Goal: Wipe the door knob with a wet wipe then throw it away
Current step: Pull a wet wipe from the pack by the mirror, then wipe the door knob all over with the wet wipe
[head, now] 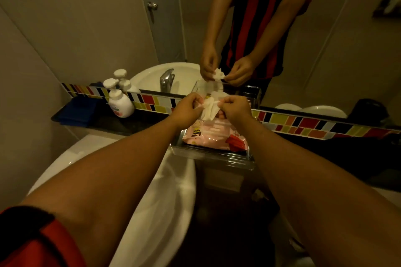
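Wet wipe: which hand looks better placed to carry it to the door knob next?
Probably the right hand. Both it and the left hand pinch the wet wipe above the pink pack; the knob shows only in the mirror, so the door is behind. Hedged.

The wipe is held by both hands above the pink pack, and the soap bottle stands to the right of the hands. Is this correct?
Not quite. In the head view the soap bottle stands to the left of the hands, on the dark ledge by the mirror. The rest holds: the left hand and the right hand both pinch the wipe above the pink pack.
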{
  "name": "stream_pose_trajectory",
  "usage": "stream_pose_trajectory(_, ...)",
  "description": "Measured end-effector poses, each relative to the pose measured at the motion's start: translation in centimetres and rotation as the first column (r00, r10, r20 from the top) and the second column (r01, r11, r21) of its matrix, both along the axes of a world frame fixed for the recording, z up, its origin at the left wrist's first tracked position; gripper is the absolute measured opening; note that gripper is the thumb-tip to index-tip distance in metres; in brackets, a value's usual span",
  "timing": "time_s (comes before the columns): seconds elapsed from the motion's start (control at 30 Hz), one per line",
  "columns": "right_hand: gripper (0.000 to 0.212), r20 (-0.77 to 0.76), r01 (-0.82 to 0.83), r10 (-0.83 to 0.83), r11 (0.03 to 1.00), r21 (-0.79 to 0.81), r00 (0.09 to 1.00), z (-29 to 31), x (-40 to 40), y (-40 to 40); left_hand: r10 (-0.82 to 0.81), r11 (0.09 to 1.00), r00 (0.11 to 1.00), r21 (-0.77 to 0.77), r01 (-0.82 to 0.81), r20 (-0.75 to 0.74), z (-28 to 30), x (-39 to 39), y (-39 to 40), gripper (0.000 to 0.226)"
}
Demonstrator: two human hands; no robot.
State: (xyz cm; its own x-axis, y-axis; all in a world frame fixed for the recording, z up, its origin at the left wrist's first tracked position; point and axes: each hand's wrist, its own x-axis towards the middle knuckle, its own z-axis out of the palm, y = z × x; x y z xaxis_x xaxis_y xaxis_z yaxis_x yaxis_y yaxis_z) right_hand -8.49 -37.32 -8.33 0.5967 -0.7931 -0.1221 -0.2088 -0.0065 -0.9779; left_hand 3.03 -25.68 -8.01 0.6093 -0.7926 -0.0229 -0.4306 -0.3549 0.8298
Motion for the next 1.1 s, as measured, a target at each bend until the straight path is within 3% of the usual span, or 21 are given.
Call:
stream_pose_trajectory(0.23, 0.01, 0.01, -0.14, 0.14, 0.988, 0.059, 0.99, 2.0, 3.9, 4.4, 0.136, 0.99, 0.988, -0.021, -0.138, -0.079, 3.8, 1.9, 7.1, 0.049)
stream_pose_trajectory(0.4, 0.01, 0.059, -0.288, 0.283, 0.951, 0.115, 0.957, 4.3, 7.6, 10.4, 0.284, 0.958, 0.951, -0.007, -0.287, -0.12, 6.5, 3.4, 14.8, 0.036)
stream_pose_trajectory(0.57, 0.022, 0.127, -0.501, 0.486, 0.851, 0.156, 0.865, 6.9, 10.3, 18.6, 0.454, 0.888, 0.874, 0.007, -0.46, -0.175, 9.0, 3.9, 23.7, 0.029)
stream_pose_trajectory(0.87, 0.012, 0.129, -0.664, 0.669, 0.743, -0.082, 0.732, 10.4, 10.8, 36.6, 0.671, 0.713, 0.677, 0.014, -0.701, -0.303, 12.3, -1.4, 42.7, 0.016)
stream_pose_trajectory(1.1, 0.011, 0.111, -0.777, 0.781, 0.624, -0.084, 0.615, 11.0, 5.3, 49.8, 0.806, 0.58, 0.569, 0.025, -0.814, -0.167, 13.0, -9.5, 57.0, 0.023)
